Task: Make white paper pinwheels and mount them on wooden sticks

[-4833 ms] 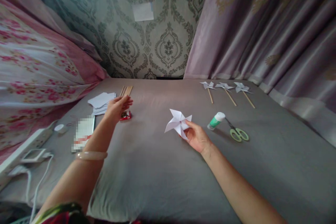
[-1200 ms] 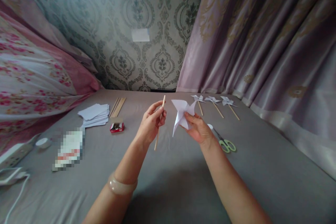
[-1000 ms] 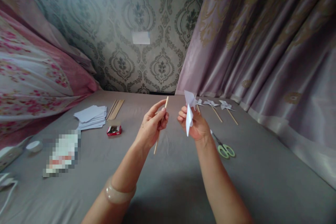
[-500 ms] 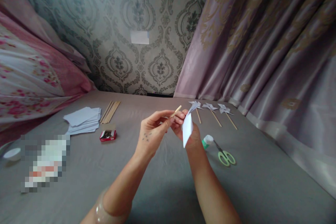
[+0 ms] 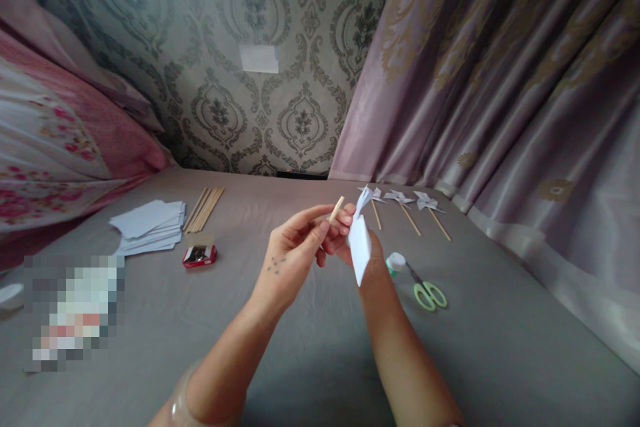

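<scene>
My left hand is closed around a thin wooden stick, whose pale end pokes up above the thumb. Close beside it, my right hand grips a white paper pinwheel, seen nearly edge-on, which covers part of the fingers. The fingertips of both hands come together between stick and paper. Whether the stick touches the pinwheel is hidden. Behind my hands, three finished-looking paper pinwheels on sticks lie in a row, one of them a white pinwheel at the right end.
Left of my hands are a stack of white paper, several wooden sticks and a small red box of metal pins. Right of my forearm lie a glue stick and green-handled scissors. A blurred-out item sits at left.
The stick now points up more steeply in my left hand, and the paper pinwheel has turned slightly in my right. The whole view has shifted a little; the things on the surface stay put.
</scene>
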`<action>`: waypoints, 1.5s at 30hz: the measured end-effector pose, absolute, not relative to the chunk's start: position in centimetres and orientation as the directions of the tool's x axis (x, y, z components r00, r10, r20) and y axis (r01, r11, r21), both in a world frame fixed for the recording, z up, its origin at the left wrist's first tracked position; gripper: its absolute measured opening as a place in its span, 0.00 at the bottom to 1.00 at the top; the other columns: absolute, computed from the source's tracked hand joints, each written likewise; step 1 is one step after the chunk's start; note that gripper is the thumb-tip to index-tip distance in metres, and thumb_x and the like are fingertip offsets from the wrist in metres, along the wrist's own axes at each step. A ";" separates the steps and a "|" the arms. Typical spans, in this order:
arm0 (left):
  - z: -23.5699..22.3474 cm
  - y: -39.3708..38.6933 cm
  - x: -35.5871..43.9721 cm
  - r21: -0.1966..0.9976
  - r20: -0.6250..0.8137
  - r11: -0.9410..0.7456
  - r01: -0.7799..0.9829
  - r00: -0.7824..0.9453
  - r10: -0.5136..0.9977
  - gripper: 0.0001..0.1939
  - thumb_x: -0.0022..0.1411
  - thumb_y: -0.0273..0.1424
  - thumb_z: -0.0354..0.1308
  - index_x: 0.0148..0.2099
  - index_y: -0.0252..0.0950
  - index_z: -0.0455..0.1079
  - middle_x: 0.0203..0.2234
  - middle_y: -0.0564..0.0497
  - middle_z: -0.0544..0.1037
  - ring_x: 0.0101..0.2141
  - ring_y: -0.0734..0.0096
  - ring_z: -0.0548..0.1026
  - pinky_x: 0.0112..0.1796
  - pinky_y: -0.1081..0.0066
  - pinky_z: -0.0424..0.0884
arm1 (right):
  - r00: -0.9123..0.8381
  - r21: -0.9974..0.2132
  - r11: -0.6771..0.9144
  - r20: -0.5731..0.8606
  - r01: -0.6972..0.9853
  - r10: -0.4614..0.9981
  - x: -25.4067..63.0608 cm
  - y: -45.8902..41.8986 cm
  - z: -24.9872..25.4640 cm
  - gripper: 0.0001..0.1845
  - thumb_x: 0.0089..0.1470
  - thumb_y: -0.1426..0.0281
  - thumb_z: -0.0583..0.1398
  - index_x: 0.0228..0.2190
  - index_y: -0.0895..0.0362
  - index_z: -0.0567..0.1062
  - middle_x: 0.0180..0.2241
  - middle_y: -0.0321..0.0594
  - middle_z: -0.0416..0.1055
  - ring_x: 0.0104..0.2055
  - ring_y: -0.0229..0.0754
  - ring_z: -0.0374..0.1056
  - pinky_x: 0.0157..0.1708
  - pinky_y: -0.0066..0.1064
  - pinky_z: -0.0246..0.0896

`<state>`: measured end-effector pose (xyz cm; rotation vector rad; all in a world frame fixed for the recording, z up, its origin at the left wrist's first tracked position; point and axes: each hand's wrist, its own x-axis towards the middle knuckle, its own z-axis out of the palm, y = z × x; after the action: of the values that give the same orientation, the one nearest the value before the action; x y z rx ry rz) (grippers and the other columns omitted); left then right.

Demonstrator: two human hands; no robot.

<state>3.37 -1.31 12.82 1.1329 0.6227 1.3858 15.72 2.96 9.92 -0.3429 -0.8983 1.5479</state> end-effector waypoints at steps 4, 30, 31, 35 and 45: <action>12.9 -1.4 3.6 0.896 0.259 -0.170 -0.409 0.172 0.950 0.14 0.54 0.33 0.63 0.44 0.35 0.76 0.27 0.48 0.77 0.22 0.78 0.68 0.19 0.78 0.62 | -0.198 -0.719 0.049 0.255 -0.693 0.946 16.0 3.1 9.7 0.22 0.30 0.54 0.71 0.20 0.50 0.67 0.20 0.29 0.53 0.22 0.36 0.49 0.24 0.30 0.55; 12.2 -1.5 4.4 0.917 0.212 -0.130 -0.377 0.184 0.960 0.14 0.54 0.31 0.63 0.43 0.34 0.76 0.28 0.48 0.77 0.24 0.75 0.71 0.20 0.79 0.65 | -0.219 -0.762 -0.040 0.134 -0.646 0.966 16.7 3.1 9.2 0.21 0.31 0.57 0.71 0.20 0.52 0.65 0.16 0.26 0.54 0.18 0.34 0.50 0.15 0.26 0.48; 12.2 -1.5 4.4 0.917 0.211 -0.130 -0.377 0.184 0.960 0.14 0.53 0.31 0.63 0.43 0.34 0.76 0.28 0.48 0.77 0.24 0.75 0.71 0.20 0.79 0.65 | -0.215 -0.762 -0.044 0.126 -0.646 0.968 16.7 3.1 9.2 0.22 0.30 0.57 0.71 0.20 0.52 0.66 0.16 0.26 0.54 0.18 0.34 0.50 0.15 0.26 0.48; 12.3 -1.5 4.4 0.915 0.209 -0.124 -0.384 0.187 0.960 0.14 0.53 0.32 0.63 0.43 0.34 0.76 0.26 0.49 0.77 0.24 0.75 0.71 0.20 0.79 0.65 | -0.170 -0.763 -0.045 0.085 -0.645 0.982 16.8 3.3 8.7 0.20 0.30 0.58 0.71 0.21 0.51 0.68 0.16 0.26 0.55 0.18 0.33 0.51 0.17 0.27 0.50; 12.3 -1.6 4.5 0.911 0.216 -0.127 -0.392 0.194 0.957 0.14 0.53 0.32 0.63 0.43 0.34 0.76 0.26 0.50 0.76 0.24 0.76 0.71 0.20 0.80 0.65 | -0.175 -0.796 -0.028 0.098 -0.605 0.980 16.9 3.6 7.9 0.17 0.41 0.55 0.67 0.22 0.51 0.67 0.16 0.28 0.56 0.18 0.36 0.55 0.17 0.27 0.54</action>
<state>4.48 -1.60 12.33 1.1434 0.6662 1.3158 16.89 3.61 7.95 -0.5890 -0.8621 1.5615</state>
